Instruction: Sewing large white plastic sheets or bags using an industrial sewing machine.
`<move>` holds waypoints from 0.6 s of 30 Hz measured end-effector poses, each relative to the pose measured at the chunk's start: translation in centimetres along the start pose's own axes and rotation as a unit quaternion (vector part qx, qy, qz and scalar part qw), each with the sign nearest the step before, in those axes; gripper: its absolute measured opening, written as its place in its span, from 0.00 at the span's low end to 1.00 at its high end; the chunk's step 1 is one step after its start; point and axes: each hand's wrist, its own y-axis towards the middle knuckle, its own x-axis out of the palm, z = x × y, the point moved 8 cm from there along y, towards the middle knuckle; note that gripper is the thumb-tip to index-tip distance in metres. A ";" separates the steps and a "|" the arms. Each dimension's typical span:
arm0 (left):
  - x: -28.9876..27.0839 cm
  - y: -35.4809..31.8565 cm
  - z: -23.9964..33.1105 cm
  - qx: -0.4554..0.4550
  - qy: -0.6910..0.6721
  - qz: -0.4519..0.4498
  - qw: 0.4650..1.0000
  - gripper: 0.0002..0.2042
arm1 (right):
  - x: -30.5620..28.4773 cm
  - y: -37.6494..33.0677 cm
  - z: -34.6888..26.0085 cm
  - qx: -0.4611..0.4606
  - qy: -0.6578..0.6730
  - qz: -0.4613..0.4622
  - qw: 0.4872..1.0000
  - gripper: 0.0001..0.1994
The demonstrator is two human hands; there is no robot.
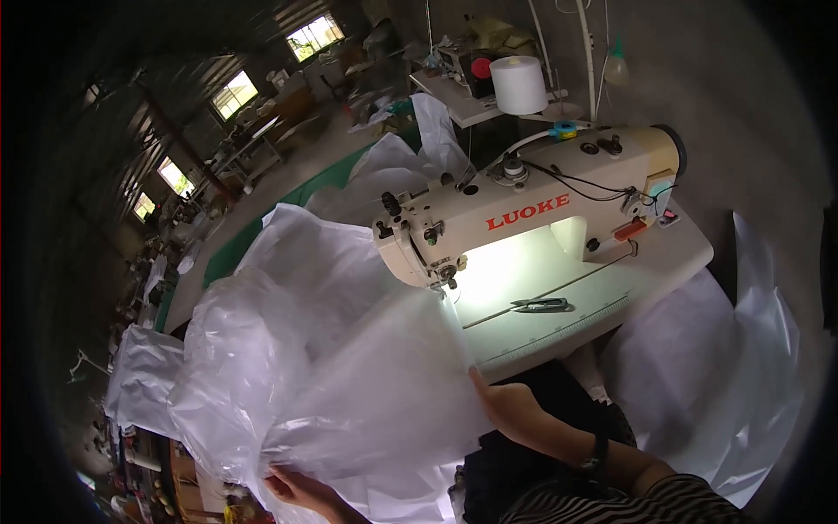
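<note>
A large sheet of thin, translucent white plastic [367, 367] spreads in folds over the left of the sewing machine [559, 196]. Its right edge runs up beneath the needle area, where the machine's lamp shines. At the bottom of the view my left hand [301, 489] pinches a gathered fold of this sheet. My right hand [506, 409] grips the sheet's edge just in front of the machine bed; its fingers are partly hidden by the plastic. On the lit bed [602, 301] lies a pair of thread snips [541, 305], touched by neither hand.
A white thread cone [519, 86] stands behind the machine. More white sheeting [707, 375] hangs at the right. A green-edged table [227, 253] stretches behind to the left, bearing further sheets. Another machine table [463, 100] stands farther back.
</note>
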 end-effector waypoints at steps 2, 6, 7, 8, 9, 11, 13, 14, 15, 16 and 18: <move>2.4 1.4 1.0 0.109 0.054 -0.039 0.992 0.18 | -0.6 2.3 0.5 0.011 -0.009 0.034 0.999 0.28; 7.6 6.8 -5.6 0.146 0.234 -0.184 0.943 0.12 | -1.1 6.2 1.4 0.024 0.062 0.057 0.996 0.23; 8.3 8.3 -9.3 0.135 0.303 -0.242 0.912 0.17 | -0.6 6.6 1.0 0.016 0.065 0.055 0.996 0.23; 9.5 7.3 -9.3 0.199 0.330 -0.283 0.878 0.18 | -0.2 7.2 1.6 0.022 0.060 0.068 0.996 0.22; 10.3 6.0 -9.0 0.263 0.355 -0.319 0.838 0.19 | -0.1 7.5 1.7 0.025 0.057 0.082 0.995 0.22; 10.0 4.2 -4.5 0.200 0.430 -0.265 0.840 0.18 | -0.6 6.7 1.8 0.035 0.083 0.084 0.992 0.22; 7.7 1.2 2.0 0.228 0.446 -0.194 0.844 0.18 | -1.8 5.9 0.9 0.030 0.114 0.085 0.989 0.23; 7.2 -1.7 4.9 0.318 0.383 -0.192 0.846 0.17 | -2.3 5.6 0.6 0.033 0.140 0.063 0.988 0.23; 7.1 -5.9 6.5 0.372 0.259 -0.229 0.861 0.14 | -2.3 5.2 0.7 0.039 0.162 0.040 0.985 0.24; 9.1 -11.0 8.5 0.452 0.124 -0.361 0.806 0.11 | -2.1 4.7 0.9 0.040 0.159 0.036 0.986 0.24; 14.7 -19.0 10.8 0.481 0.104 -0.548 0.677 0.17 | -1.9 4.0 2.1 0.046 0.178 0.068 0.981 0.24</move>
